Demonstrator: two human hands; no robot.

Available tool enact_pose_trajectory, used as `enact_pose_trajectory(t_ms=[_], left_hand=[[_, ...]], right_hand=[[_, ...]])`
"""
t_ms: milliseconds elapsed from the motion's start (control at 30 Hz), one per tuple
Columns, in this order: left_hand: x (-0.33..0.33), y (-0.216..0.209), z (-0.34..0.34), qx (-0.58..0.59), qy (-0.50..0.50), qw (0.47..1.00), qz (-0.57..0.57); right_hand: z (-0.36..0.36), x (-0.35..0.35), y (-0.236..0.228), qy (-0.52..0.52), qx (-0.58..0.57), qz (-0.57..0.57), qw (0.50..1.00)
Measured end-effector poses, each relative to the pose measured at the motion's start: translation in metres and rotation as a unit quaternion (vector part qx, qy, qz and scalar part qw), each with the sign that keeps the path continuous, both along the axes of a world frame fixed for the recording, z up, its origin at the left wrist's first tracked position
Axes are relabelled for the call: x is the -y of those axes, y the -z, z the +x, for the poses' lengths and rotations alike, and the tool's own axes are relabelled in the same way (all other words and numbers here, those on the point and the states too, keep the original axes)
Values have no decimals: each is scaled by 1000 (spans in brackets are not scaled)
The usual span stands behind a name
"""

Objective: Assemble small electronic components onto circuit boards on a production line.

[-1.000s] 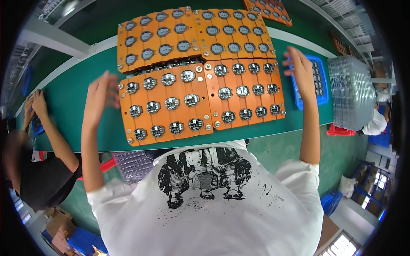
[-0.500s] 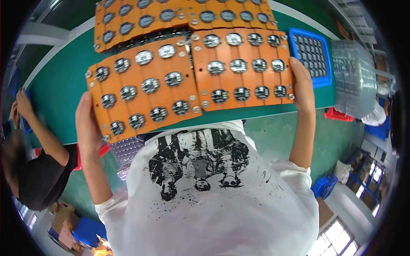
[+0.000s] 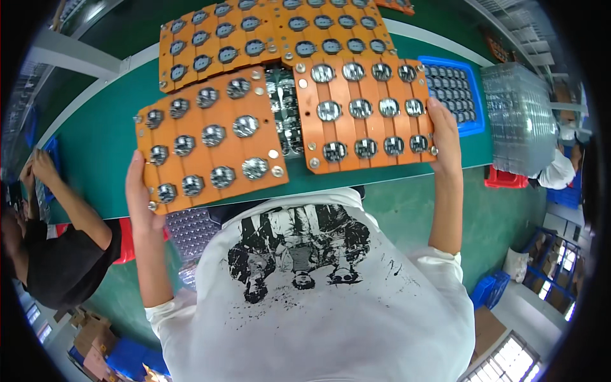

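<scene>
Since before, the flat orange left board (image 3: 200, 153) and flat orange right board (image 3: 366, 127) have moved apart. The bare left hand (image 3: 140, 191) holds the first by its left edge; the bare right hand (image 3: 445, 134) holds the second by its right edge. Shiny silver parts (image 3: 285, 111) show between.

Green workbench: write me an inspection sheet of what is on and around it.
Surface: green tabletop, pale strip along its far side.
Things in hand: left orange board and right orange board, each with three rows of four round parts; silvery parts show in the gap between them.
Clutter: rear orange boards beyond; blue tray of round parts at right; clear plastic stack beside it.
Hands: left hand and right hand each grip their board's outer edge.
Cables: nothing seen.
Surroundings: co-worker in black at left.
</scene>
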State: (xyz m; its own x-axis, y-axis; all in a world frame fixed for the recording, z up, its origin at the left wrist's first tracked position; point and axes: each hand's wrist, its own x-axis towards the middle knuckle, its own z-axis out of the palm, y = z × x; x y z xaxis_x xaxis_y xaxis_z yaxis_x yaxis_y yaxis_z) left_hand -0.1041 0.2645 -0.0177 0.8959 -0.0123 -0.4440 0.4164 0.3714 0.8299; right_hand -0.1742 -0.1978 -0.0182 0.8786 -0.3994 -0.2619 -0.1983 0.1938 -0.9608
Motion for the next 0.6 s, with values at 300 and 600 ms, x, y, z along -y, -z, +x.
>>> enact_pose_trajectory(t_ms=[300, 600], left_hand=[[36, -48, 98, 125, -33, 991, -39], [50, -19, 302, 218, -216, 951, -41]], right_hand=[[98, -3, -51, -29, 73, 9, 997], [302, 6, -14, -109, 123, 10, 986]])
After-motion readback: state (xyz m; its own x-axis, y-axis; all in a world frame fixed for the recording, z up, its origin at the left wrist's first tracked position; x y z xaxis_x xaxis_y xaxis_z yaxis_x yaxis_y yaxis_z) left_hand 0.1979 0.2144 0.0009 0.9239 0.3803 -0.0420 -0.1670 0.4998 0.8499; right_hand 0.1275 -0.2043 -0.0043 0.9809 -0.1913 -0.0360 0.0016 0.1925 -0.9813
